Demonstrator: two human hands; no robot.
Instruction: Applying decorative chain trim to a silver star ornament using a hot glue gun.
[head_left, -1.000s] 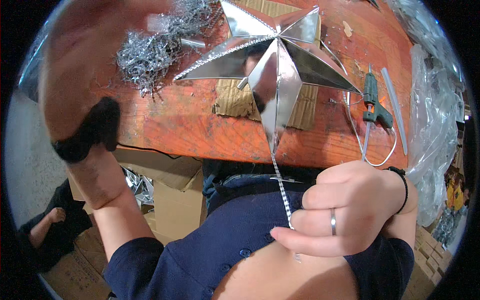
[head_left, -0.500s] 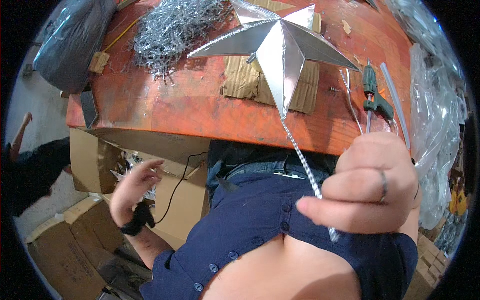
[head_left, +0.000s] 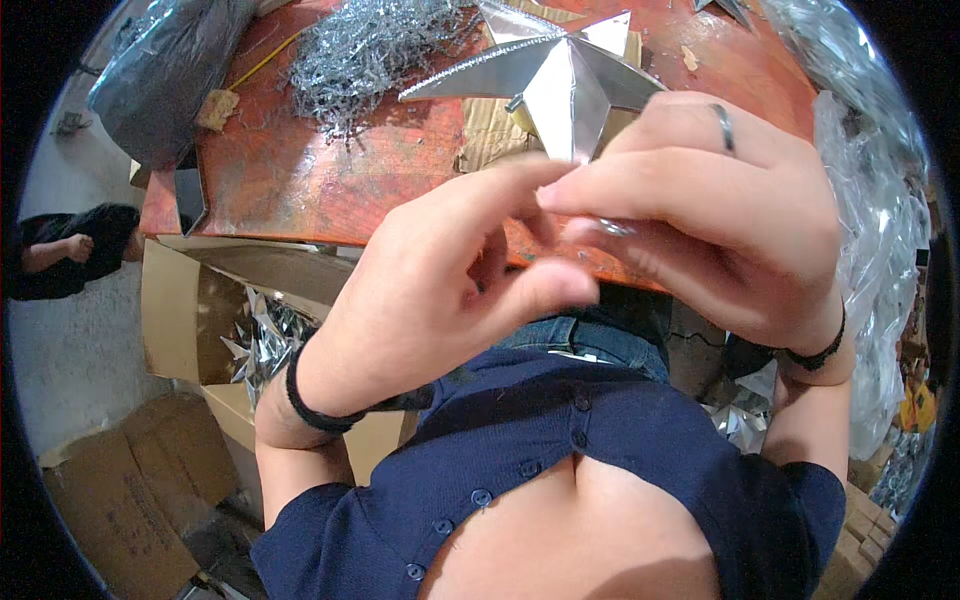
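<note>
Head view, nearest items first. Right hand [head_left: 715, 205]: raised over the table's front edge, fingers bent and narrow, silver band ring [head_left: 724, 128] on one finger, thin black wristband [head_left: 822, 358]; a small silvery glint shows among the fingers, too blurred to tell whether anything is gripped. Left hand [head_left: 425, 285]: thumb and fingers parted wide in a curve, fingertips just beside those of the right hand; black band [head_left: 322, 415] at the wrist.

Clothing: navy short-sleeved buttoned top [head_left: 640, 400]; blue denim jeans [head_left: 560, 332]. Open brown cardboard box [head_left: 170, 325], under the table's left part: holds shiny silver pointed pieces [head_left: 268, 335].

Table [head_left: 270, 190]: red-orange, worn wooden surface. Silver, mirror-finish, faceted star [head_left: 560, 85]: on the table, lying over brown corrugated cardboard [head_left: 487, 145], just beyond the hands; lower tip hidden by them, tinsel trim along the left arm. Loose silver tinsel heap [head_left: 365, 60]: left of the star. Dark grey plastic bag [head_left: 170, 80]: table's far left corner. Clear crumpled plastic sheeting [head_left: 870, 270]: along the right side. Person in black [head_left: 80, 255]: at far left, well apart.
</note>
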